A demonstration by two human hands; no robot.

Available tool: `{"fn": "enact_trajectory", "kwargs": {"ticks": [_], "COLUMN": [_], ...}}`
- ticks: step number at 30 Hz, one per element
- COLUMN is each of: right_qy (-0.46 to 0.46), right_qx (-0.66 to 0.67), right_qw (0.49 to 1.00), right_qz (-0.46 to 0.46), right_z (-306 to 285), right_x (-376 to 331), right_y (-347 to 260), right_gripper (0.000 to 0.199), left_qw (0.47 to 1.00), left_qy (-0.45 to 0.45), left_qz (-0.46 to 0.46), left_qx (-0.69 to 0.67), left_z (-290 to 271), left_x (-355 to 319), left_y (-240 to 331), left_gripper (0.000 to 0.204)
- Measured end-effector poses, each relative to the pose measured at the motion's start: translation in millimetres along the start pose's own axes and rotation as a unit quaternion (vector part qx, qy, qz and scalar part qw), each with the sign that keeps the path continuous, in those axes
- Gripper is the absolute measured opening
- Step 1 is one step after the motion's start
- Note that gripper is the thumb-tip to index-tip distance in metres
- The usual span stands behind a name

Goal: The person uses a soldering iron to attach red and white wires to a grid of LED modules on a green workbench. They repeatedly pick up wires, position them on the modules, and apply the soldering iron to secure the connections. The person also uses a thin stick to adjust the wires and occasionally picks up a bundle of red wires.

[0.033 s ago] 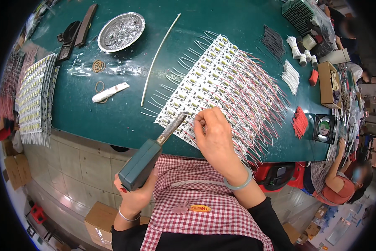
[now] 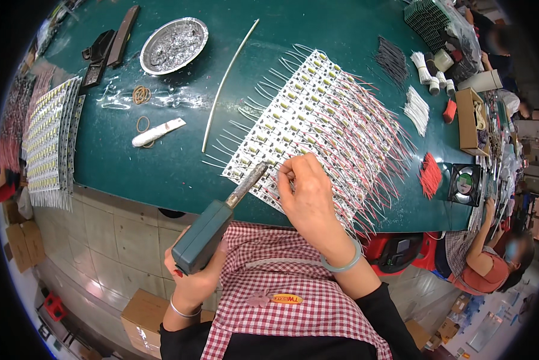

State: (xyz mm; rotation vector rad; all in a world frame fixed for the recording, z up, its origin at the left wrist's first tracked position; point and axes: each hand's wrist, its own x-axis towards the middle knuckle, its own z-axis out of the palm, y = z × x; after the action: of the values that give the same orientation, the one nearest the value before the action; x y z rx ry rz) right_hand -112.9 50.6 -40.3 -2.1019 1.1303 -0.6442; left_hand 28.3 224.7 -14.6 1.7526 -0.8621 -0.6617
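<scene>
Plainly, soldering iron [image 2: 205, 235] over boards [image 2: 284, 113] (lettered badge [image 2: 288, 299])

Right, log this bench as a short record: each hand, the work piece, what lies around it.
Left hand: gripping a dark green tool, its metal rod angled over the board sheet
Right hand: pinched over the sheet; anything held is too small to tell
Board sheet: white, fringed with wires
Upper left: metal bowl, rubber bands
Right: black bundle, red bundle
Table: green
</scene>
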Motion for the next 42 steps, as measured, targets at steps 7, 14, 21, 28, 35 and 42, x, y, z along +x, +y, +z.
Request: {"fn": "enact_trajectory", "kwargs": {"ticks": [7, 14, 21, 28, 35, 42], "right_qy": [-0.003, -0.008, -0.007, -0.003, -0.003, -0.007], "right_qx": [-0.007, -0.013, -0.026, -0.032, -0.03, -0.026], "right_qw": [1.0, 1.0, 1.0, 0.999, 0.999, 0.999], "right_qz": [-0.011, -0.009, -0.013, -0.018, -0.024, -0.019], "right_z": [0, 0, 1, 1, 1, 1], "right_x": [1, 2, 3, 3, 3, 3], "right_y": [0, -1, -1, -1, -1, 0], "right_gripper": [0.011, 0.014, 0.015, 0.014, 0.014, 0.012], "left_qw": [0.999, 0.997, 0.995, 0.996, 0.998, 0.999], "left_qy": [-0.031, -0.029, -0.042, -0.031, -0.024, -0.026], "left_qz": [0.022, 0.057, 0.058, 0.044, 0.005, -0.026], "left_qx": [0.019, 0.031, 0.068, 0.066, 0.051, 0.026], "left_z": [2, 5, 3, -1, -4, -3], "left_x": [3, 5, 6, 3, -1, -4], "left_y": [3, 2, 5, 4, 7, 4], "left_gripper": [0.019, 0.019, 0.016, 0.018, 0.02, 0.022]}}
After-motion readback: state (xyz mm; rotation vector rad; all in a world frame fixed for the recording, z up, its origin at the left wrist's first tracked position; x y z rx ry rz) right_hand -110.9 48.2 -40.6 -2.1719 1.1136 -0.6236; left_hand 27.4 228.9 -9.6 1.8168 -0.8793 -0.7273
